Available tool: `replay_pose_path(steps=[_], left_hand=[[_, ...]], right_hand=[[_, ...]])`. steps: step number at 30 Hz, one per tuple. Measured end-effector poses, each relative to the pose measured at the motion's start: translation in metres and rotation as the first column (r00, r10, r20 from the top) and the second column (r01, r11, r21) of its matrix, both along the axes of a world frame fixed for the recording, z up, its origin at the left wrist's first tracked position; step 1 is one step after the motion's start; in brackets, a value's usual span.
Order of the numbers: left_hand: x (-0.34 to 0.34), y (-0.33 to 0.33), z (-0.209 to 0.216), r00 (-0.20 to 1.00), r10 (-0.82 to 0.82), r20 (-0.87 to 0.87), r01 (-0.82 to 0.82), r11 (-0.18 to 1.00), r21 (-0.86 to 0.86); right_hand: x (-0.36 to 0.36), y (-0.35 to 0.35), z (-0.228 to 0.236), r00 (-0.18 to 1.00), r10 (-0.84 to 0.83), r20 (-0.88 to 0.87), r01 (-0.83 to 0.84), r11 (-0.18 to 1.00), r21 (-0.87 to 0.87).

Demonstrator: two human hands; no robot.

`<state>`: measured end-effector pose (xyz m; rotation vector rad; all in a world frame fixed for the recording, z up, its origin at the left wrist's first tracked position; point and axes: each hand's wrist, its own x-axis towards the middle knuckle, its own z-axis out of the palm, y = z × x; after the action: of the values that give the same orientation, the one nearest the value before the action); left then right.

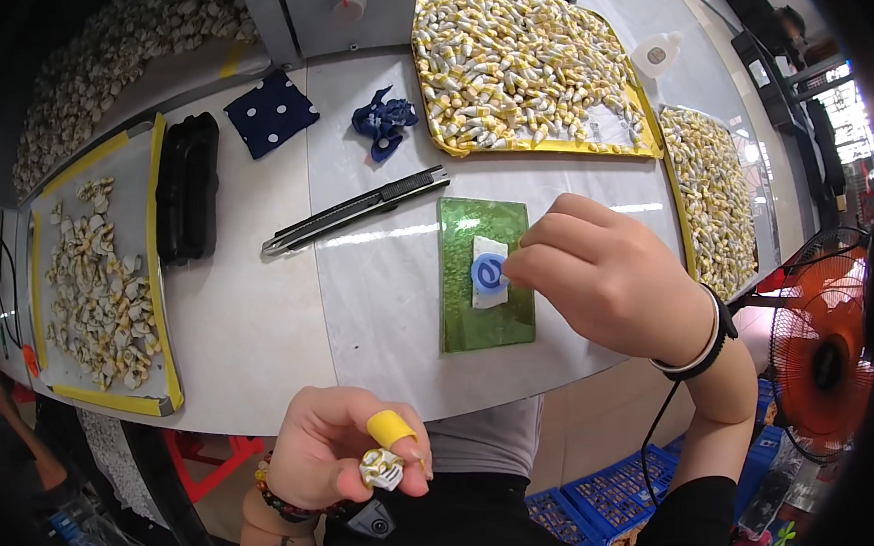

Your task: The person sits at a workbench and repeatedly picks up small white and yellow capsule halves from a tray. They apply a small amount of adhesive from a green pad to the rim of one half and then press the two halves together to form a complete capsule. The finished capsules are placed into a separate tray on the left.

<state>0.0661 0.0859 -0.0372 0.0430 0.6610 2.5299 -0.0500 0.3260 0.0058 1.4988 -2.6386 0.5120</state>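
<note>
My left hand [346, 448] is at the table's front edge, with a yellow band round one finger. Its fingertips pinch a small white and yellow moulded piece [382, 470]. My right hand [607, 273] reaches over a green glass-like plate [459, 324], its thumb and fingers pressed together. The fingertips meet the right side of a round blue pad [483, 274] with a dark blue ring mark. That pad lies on a white rectangle [490, 301] on the plate. Whatever the right fingertips hold, if anything, is hidden.
A black utility knife [356, 211] lies left of the plate. Behind are navy cloths [272, 115] and a yellow-edged tray [555, 148] of small white-yellow pieces. At left are a black tray [188, 190] and another yellow-edged tray [109, 393]. An orange fan [828, 337] stands at right.
</note>
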Motion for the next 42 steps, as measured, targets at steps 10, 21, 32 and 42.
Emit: replay_pose_path(steps=[10, 21, 32, 42], left_hand=[[-0.005, 0.004, 0.0, 0.991, -0.102, 0.084, 0.096, 0.992, 0.077], [-0.01, 0.011, 0.001, 0.925, -0.317, 0.209, 0.281, 0.942, 0.184], [-0.005, 0.019, 0.002, 0.929, -0.3, 0.219, 0.264, 0.948, 0.178], [-0.006, 0.019, 0.006, 0.919, -0.355, 0.17, 0.306, 0.916, 0.259]], right_hand=[[0.007, -0.012, 0.0, 0.989, 0.054, -0.14, -0.036, 0.991, 0.125], [0.031, -0.034, 0.018, 0.982, 0.157, 0.108, -0.071, 0.828, -0.556], [0.032, -0.036, 0.01, 0.962, 0.261, -0.079, -0.265, 0.821, -0.505], [0.033, -0.035, 0.005, 0.958, 0.273, -0.093, -0.278, 0.789, -0.547]])
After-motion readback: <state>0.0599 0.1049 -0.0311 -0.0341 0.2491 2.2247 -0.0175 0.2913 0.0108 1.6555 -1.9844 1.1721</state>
